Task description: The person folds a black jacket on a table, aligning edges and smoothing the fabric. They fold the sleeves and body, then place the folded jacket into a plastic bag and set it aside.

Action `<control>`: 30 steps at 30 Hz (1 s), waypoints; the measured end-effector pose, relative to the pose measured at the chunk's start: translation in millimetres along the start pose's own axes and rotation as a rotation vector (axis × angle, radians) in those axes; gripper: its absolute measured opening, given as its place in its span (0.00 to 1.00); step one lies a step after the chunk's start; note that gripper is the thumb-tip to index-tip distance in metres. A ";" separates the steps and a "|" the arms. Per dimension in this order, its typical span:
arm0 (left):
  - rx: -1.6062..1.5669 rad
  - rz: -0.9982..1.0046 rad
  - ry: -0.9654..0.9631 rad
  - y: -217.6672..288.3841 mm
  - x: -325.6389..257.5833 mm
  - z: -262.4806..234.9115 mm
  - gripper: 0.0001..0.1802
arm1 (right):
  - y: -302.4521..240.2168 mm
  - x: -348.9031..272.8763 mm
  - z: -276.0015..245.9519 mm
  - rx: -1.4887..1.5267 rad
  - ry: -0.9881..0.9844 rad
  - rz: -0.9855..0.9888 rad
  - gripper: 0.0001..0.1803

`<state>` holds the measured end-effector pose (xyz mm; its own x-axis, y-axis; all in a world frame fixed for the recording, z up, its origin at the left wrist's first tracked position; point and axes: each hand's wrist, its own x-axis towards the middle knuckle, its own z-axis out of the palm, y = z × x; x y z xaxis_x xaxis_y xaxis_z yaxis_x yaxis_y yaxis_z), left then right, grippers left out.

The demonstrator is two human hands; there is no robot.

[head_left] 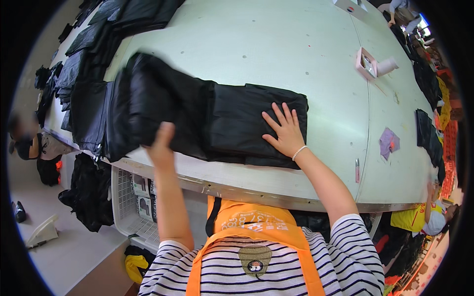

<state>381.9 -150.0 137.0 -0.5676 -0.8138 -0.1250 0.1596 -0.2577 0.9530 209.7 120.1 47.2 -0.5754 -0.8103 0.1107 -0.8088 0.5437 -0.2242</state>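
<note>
A black garment (237,118), folded into a long band, lies across the pale table close to its near edge. Its left part is lifted and blurred by motion. My left hand (162,144) grips that raised part, thumb in front; the fingers are hidden by the cloth. Spread out flat, my right hand (285,132) presses on the garment's right end. To the left, another folded black garment (89,116) lies right beside the lifted cloth.
Stacks of folded black garments (143,17) line the table's far left. On the right of the table (237,54) are a pink box (364,64), a purple cloth scrap (389,143) and a small pink-handled tool (357,170). A white plastic basket (121,197) stands below the edge. Other people are at both sides.
</note>
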 end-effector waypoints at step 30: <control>0.580 -0.023 -0.373 -102.2 -112.8 13.6 0.39 | 46.7 -68.9 -9.7 0.175 -0.141 0.675 0.37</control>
<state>418.7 -24.8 57.5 -0.8223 -0.5509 -0.1423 -0.2547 0.1328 0.9578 210.4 203.4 38.5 -0.9133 -0.3358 -0.2307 -0.2430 0.9035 -0.3531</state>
